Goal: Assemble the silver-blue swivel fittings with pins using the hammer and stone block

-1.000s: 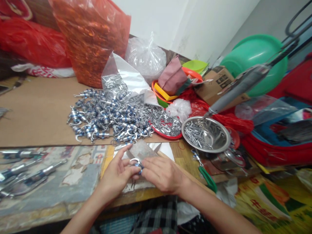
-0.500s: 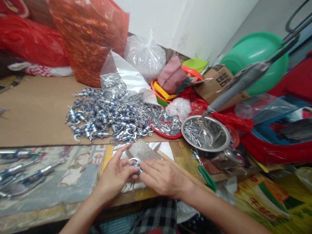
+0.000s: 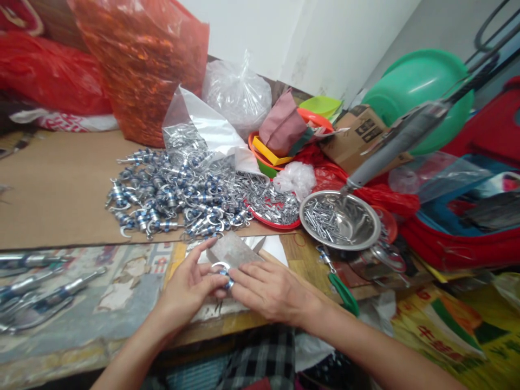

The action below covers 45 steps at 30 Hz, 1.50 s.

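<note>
Between my two hands is a small silver hook fitting [image 3: 221, 266] with blue bands, its curved hook facing up. My left hand [image 3: 187, 284] pinches it between thumb and fingers, with the index finger stretched upward. My right hand [image 3: 270, 290] is closed at the fitting's right end, fingertips pressed together on it; what lies under them is hidden. Just behind the fingers lies a flat grey metal block [image 3: 232, 248]. A wooden handle [image 3: 298, 281] with a dark pointed metal end passes beneath my right hand. Farther back is a heap of similar hook fittings [image 3: 162, 197].
A red tray [image 3: 264, 221] of small metal pieces and a steel bowl [image 3: 371, 238] of metal pins stand right of the heap. A green-handled tool [image 3: 343, 292] lies at the table edge. Larger metal fittings [image 3: 44, 287] lie at left. Plastic bags [image 3: 142, 65] line the back.
The view has shifted slightly. Both hands still hold the hook fitting in nearly the same spot; the right fingers lie a little flatter over its end.
</note>
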Available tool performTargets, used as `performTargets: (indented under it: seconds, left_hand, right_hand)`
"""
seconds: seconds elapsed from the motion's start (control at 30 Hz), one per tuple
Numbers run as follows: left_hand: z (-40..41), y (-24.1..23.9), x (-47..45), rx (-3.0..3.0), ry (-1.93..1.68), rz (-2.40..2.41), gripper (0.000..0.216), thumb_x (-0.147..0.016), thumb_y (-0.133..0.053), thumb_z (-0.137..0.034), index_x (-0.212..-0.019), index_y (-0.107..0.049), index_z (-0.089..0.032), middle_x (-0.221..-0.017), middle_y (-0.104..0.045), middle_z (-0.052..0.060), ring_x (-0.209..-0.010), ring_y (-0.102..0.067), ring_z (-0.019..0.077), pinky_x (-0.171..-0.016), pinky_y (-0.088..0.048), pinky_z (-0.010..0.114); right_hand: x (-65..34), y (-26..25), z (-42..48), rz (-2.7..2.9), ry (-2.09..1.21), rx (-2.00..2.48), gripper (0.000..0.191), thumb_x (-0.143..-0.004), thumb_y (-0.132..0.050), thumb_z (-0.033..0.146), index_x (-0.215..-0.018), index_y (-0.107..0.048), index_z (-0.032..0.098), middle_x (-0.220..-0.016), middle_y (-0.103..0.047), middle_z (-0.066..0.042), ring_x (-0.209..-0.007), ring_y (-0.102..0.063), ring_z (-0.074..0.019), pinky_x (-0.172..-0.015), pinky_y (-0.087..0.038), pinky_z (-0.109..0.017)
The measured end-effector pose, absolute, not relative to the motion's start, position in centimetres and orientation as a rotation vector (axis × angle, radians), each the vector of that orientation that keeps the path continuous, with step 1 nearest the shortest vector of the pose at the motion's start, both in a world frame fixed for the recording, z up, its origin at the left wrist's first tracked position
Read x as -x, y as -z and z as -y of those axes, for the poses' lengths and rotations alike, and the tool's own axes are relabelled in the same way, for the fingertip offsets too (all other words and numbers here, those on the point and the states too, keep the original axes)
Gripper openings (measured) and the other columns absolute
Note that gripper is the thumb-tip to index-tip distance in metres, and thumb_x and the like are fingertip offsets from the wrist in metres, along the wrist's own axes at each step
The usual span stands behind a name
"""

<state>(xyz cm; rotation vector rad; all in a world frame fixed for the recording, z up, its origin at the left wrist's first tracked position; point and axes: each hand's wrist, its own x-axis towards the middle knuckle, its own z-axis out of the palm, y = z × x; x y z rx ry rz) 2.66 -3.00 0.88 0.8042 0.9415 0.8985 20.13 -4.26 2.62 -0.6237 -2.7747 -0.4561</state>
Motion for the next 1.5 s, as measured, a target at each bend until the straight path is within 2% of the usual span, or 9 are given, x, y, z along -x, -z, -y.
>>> performTargets:
  seconds: [0.27,0.4,0.5,0.7,0.87,0.93,1.03,1.27,1.5]
  left_hand:
    - [3.1,-0.6,-2.5,-0.806,-0.911,-0.96,0.076,-0.056,-0.069,-0.016,-0.122,-0.032,-0.015,-0.057,-0.059,-0.006,-0.052,-0.056,0.0105,-0.05,-0.047,0.021]
    - [3.0,-0.4,-2.5,-0.851,-0.903,-0.94,0.076,-0.06,-0.067,-0.017,-0.125,-0.028,-0.016,-0.059,-0.061,-0.004,-0.05,-0.057,0.0105,-0.05,-0.047,0.022]
    - [3.0,-0.2,-2.5,-0.863,-0.898,-0.948,0.077,-0.06,-0.068,-0.019,-0.125,-0.028,-0.017,-0.06,-0.062,-0.004,-0.049,-0.058,0.0111,-0.051,-0.048,0.024]
    - [3.1,-0.2,-2.5,-0.856,-0.907,-0.968,0.079,-0.058,-0.069,-0.02,-0.125,-0.028,-0.017,-0.059,-0.064,-0.003,-0.046,-0.058,0.0115,-0.049,-0.047,0.024]
    - [3.0,0.2,-2.5,-0.857,-0.922,-0.93,0.077,-0.06,-0.067,-0.017,-0.125,-0.026,-0.019,-0.064,-0.065,-0.002,-0.054,-0.061,0.014,-0.051,-0.048,0.025]
    - [3.0,0.4,-2.5,-0.861,-0.92,-0.925,0.076,-0.061,-0.067,-0.016,-0.125,-0.026,-0.019,-0.065,-0.064,-0.002,-0.056,-0.061,0.0141,-0.052,-0.049,0.025]
    - [3.0,0.5,-2.5,-0.858,-0.92,-0.927,0.074,-0.061,-0.066,-0.015,-0.125,-0.028,-0.02,-0.062,-0.062,-0.004,-0.054,-0.06,0.0132,-0.051,-0.048,0.025]
    - [3.1,0.7,-2.5,-0.866,-0.922,-0.919,0.072,-0.062,-0.065,-0.014,-0.124,-0.028,-0.019,-0.063,-0.062,-0.003,-0.053,-0.059,0.0122,-0.05,-0.048,0.024]
    - [3.0,0.7,-2.5,-0.855,-0.923,-0.921,0.072,-0.061,-0.065,-0.015,-0.123,-0.029,-0.018,-0.06,-0.059,-0.005,-0.05,-0.056,0.0108,-0.049,-0.048,0.024]
  right_hand:
    - [-18.2,-1.4,7.2,2.643,0.54,0.947,0.028,-0.086,-0.029,0.009,-0.101,-0.052,0.008,-0.106,-0.06,-0.018,-0.09,-0.059,-0.0227,-0.073,-0.048,-0.034]
    - [-18.4,-2.0,6.1,2.475,0.025,1.102,0.026,-0.086,-0.032,0.009,-0.102,-0.052,0.011,-0.092,-0.064,-0.011,-0.081,-0.059,-0.0173,-0.07,-0.047,-0.028]
    - [-18.6,-2.4,4.4,2.263,-0.281,1.264,0.023,-0.085,-0.04,0.013,-0.103,-0.055,0.015,-0.086,-0.061,-0.006,-0.078,-0.056,-0.0144,-0.069,-0.045,-0.025]
    - [-17.9,-3.4,3.0,2.511,-0.452,1.251,0.023,-0.081,-0.049,0.016,-0.1,-0.061,0.022,-0.075,-0.052,-0.001,-0.071,-0.049,-0.0129,-0.061,-0.037,-0.022]
    - [-17.9,-4.0,2.8,2.47,-0.588,1.256,0.014,-0.08,-0.051,0.016,-0.091,-0.061,0.017,-0.08,-0.055,-0.002,-0.077,-0.051,-0.0128,-0.065,-0.038,-0.021]
    - [-18.0,-3.6,2.6,2.412,-0.617,1.279,0.008,-0.077,-0.054,0.013,-0.081,-0.061,0.015,-0.077,-0.057,-0.001,-0.073,-0.053,-0.0122,-0.064,-0.039,-0.021]
    - [-18.0,-3.0,2.3,2.298,-0.652,1.331,0.009,-0.074,-0.057,0.009,-0.074,-0.063,0.015,-0.07,-0.059,0.0,-0.066,-0.054,-0.0108,-0.061,-0.039,-0.019]
    - [-17.9,-3.2,2.7,2.356,-0.565,1.382,0.019,-0.074,-0.054,0.008,-0.087,-0.065,0.016,-0.075,-0.061,-0.003,-0.07,-0.054,-0.0135,-0.064,-0.04,-0.022]
    - [-19.2,-3.5,3.3,2.373,-0.501,1.428,0.015,-0.076,-0.051,0.007,-0.082,-0.062,0.016,-0.073,-0.057,-0.002,-0.072,-0.052,-0.0131,-0.065,-0.039,-0.022]
